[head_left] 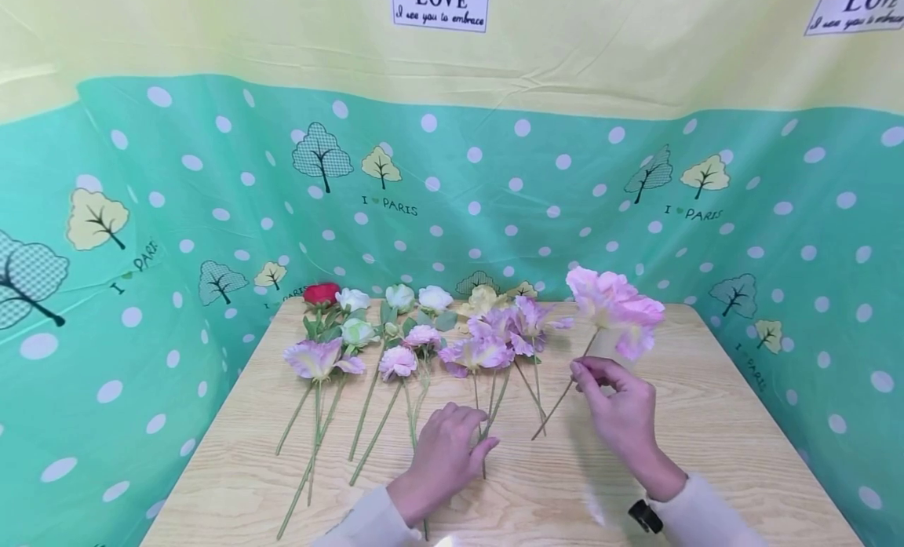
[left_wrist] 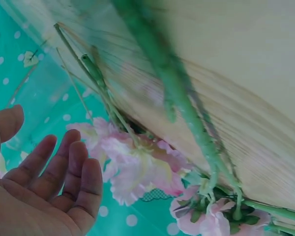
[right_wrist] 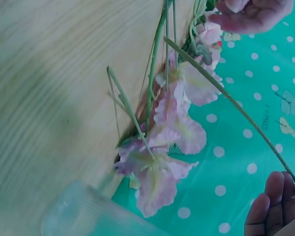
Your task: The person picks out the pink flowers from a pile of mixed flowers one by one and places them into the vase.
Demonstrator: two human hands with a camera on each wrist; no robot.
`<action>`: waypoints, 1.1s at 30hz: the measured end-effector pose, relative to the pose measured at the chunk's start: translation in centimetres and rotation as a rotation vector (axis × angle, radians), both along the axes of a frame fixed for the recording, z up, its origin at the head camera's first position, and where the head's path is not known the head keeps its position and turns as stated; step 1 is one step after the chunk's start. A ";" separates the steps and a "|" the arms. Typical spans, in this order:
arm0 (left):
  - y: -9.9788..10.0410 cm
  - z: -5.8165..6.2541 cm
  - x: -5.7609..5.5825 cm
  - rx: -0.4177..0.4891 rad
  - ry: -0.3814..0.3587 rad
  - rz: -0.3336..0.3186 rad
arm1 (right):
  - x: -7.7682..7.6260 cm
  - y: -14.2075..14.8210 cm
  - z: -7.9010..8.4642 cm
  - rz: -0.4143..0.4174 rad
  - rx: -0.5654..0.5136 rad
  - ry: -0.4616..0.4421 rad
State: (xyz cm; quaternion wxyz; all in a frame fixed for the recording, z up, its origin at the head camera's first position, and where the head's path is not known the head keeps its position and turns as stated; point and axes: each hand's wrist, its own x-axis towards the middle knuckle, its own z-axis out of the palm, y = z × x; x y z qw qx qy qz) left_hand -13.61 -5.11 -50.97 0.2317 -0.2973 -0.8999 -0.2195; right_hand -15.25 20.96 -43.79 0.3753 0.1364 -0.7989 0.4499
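My right hand (head_left: pixel 621 410) pinches the thin green stem of a large pink artificial flower (head_left: pixel 614 308) between thumb and fingertips, holding it tilted at the right of the bunch. Its bare stem end points down and left, and the right wrist view shows the stem (right_wrist: pixel 226 93) running up from the fingers. Over the stems of the lying purple flowers (head_left: pixel 487 347), my left hand (head_left: pixel 448 453) hovers with loosely bent fingers. Nothing lies between its thumb and fingers (left_wrist: pixel 83 172) in the left wrist view.
Along the back of the wooden table (head_left: pixel 713 429) lie a red rose (head_left: pixel 322 293), several white and pale green roses, small pink blooms (head_left: pixel 399 362) and a purple-white flower (head_left: pixel 315 360). A see-through ribbed vessel (right_wrist: pixel 73 211) stands low in the right wrist view. A polka-dot curtain (head_left: pixel 494 186) encloses the table.
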 end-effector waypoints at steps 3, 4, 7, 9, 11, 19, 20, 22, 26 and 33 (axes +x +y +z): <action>-0.3 -0.2 0.0 -0.016 0.013 0.008 | -0.2 0.4 0.4 -0.011 0.006 0.005; -0.5 -0.3 -0.1 -0.019 0.013 0.009 | -0.3 0.5 0.6 -0.016 0.007 0.007; -0.8 -0.4 -0.1 -0.038 0.007 0.019 | -0.5 1.0 1.0 -0.033 0.008 0.019; -1.0 -0.5 -0.1 -0.045 0.002 0.024 | -0.7 1.2 1.2 -0.043 0.007 0.026; -1.2 -0.5 -0.1 -0.050 -0.002 0.029 | -0.8 1.5 1.4 -0.053 0.006 0.032; -1.3 -0.6 -0.1 -0.016 -0.030 0.018 | -1.1 2.5 2.6 -0.072 0.023 0.056; -1.2 -0.5 -0.1 -0.008 -0.029 0.014 | -1.2 2.6 2.7 -0.077 0.023 0.060; -1.1 -0.5 -0.1 0.008 -0.028 0.005 | -1.4 2.9 2.9 -0.088 0.023 0.071; -0.7 -0.2 -0.1 0.043 -0.031 -0.014 | -1.8 3.5 3.3 -0.111 0.019 0.077; 0.0 0.7 0.1 0.081 -0.059 -0.044 | -2.3 4.4 4.4 -0.139 0.018 0.076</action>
